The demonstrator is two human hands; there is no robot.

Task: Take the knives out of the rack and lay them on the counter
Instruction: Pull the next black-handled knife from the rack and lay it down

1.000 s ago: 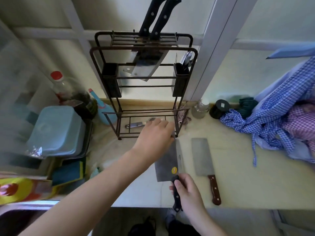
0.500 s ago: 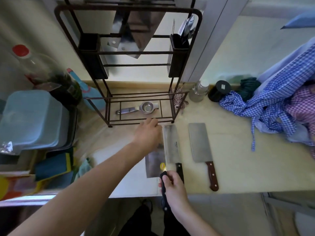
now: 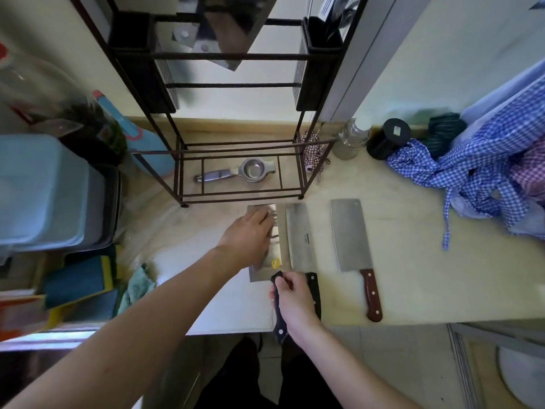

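Three cleavers lie flat on the counter (image 3: 413,284), side by side, blades pointing away from the person. At least two more blades (image 3: 233,31) hang in the upper tier of the rack (image 3: 303,172); their handles are out of frame, so the exact number there cannot be confirmed.

Count on the counter:
1. Leftmost cleaver (image 3: 272,262), black handle, yellow sticker near the heel of the blade.
2. Middle cleaver (image 3: 300,234), black handle, touching or just beside the first along its long edge.
3. Red-handled cleaver (image 3: 349,234), set apart to the right of the other two.

Left hand (image 3: 249,236): flat and spread, palm down, pressing on the blade of the leftmost cleaver. The blade extends past the fingertips toward the rack and past the wrist toward the counter edge.

Right hand (image 3: 295,302): closed around the black handle of the leftmost cleaver, at the near edge of the counter. The handle end projects beyond the heel of the hand, past the counter edge. The middle cleaver's handle lies immediately right of this hand, partly hidden by it. The red-handled cleaver lies further right, clear of both hands.

One metal strainer (image 3: 236,174) rests on the bottom shelf of the rack, beyond the left hand's fingertips.
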